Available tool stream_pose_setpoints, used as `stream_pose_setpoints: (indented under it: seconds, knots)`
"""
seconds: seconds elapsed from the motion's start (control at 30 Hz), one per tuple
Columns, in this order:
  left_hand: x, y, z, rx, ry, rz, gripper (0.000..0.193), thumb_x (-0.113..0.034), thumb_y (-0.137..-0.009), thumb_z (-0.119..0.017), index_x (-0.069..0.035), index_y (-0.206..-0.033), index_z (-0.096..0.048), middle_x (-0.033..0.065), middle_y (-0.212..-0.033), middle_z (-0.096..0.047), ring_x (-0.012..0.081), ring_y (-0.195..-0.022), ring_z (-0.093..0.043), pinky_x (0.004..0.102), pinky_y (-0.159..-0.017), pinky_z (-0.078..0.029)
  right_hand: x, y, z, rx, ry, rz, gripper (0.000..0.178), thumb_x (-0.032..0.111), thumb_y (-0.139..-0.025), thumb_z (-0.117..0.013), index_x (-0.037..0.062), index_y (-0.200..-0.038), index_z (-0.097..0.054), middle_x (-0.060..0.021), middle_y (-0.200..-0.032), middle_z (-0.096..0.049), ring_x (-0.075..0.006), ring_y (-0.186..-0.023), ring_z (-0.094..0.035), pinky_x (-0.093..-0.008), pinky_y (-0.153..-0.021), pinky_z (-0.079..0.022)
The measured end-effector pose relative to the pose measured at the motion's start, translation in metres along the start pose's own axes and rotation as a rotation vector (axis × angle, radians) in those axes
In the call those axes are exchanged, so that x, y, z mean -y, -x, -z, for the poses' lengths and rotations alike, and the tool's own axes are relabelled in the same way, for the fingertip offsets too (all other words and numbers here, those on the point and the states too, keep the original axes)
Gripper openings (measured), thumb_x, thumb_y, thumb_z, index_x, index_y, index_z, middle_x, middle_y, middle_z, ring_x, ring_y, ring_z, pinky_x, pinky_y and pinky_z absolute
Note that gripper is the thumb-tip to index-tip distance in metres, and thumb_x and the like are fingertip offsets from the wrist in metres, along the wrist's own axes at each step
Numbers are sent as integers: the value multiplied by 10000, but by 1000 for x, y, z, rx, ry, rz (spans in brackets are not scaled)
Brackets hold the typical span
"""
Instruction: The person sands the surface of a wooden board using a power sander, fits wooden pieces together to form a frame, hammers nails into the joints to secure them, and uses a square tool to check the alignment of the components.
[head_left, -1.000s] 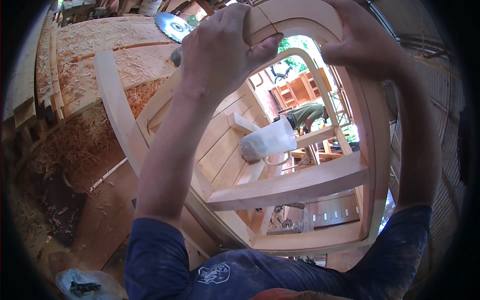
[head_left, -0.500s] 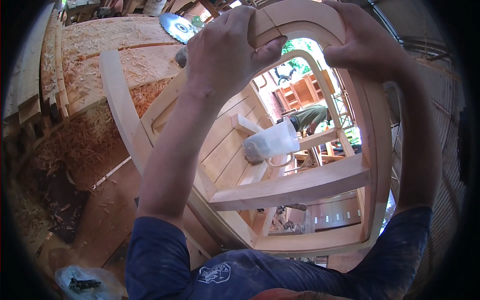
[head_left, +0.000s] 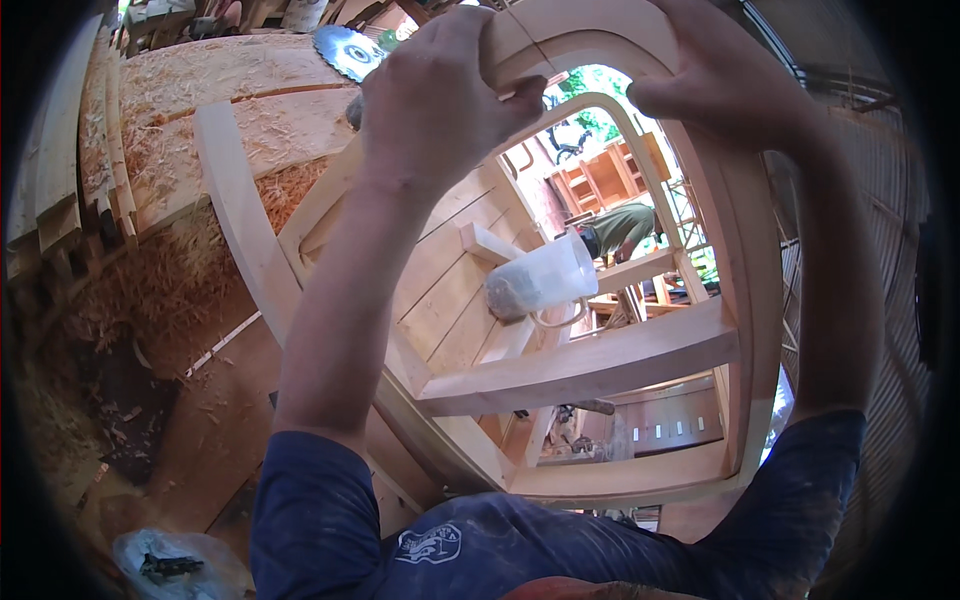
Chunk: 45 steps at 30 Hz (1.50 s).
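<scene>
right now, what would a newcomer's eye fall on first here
Probably the left hand and right hand, gripping the curved top of a pale wooden frame at the upper middle. Next comes the whitish plastic jug, near the picture's centre. The round, toothed saw blade also stands out, at the upper left beside the left hand.

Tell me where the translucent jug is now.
In the head view, the jug is just right of centre, seen through the wooden frame, beside the planks and above the curved crossbar.
</scene>
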<state>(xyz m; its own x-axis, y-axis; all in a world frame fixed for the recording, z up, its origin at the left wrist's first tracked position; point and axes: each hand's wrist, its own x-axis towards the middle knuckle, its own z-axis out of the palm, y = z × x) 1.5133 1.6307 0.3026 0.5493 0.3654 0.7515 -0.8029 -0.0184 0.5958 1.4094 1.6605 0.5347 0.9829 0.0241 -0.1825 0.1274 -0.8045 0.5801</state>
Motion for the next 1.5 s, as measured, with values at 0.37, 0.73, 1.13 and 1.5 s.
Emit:
stream_pose_setpoints:
  seconds: [0.37,0.73,1.13,1.5]
  knots:
    - [-6,-3,6,76,-24,113,606,-375,-714,-911,-4,-1135,-684,173,-959,-765,273,-851,-767,384,-774,-617,-44,110,19,-192,208,23,661,350,-911,-684,-8,-1440,-515,-202,-1332,-646,-283,-1222,-627,-424,-1025,-494]
    - [-27,-7,2,122,-47,260,613,-505,-763,-889,9,-1050,-717,160,-956,-758,249,-904,-737,378,-833,-565,-139,382,-13,-264,339,-242,690,506,-959,-631,100,-1505,-521,-154,-1471,-594,-289,-1374,-552,-446,-1073,-446]
    - [50,-68,48,493,-703,-68,730,-553,-957,-668,19,-1393,-539,226,-1159,-705,396,-1149,-657,475,-1010,-492,-245,542,-263,-1152,-662,-687,425,206,-937,-696,60,-1335,-660,-65,-1128,-734,-162,-1013,-693,-345,-885,-555]
    - [-132,152,207,419,-674,563,389,-296,-975,-718,34,-1178,-687,91,-1044,-715,201,-925,-659,338,-811,-537,-300,565,-570,-764,-868,-855,207,90,-887,-680,-5,-1069,-708,-160,-950,-720,-279,-904,-716,-403,-831,-559]
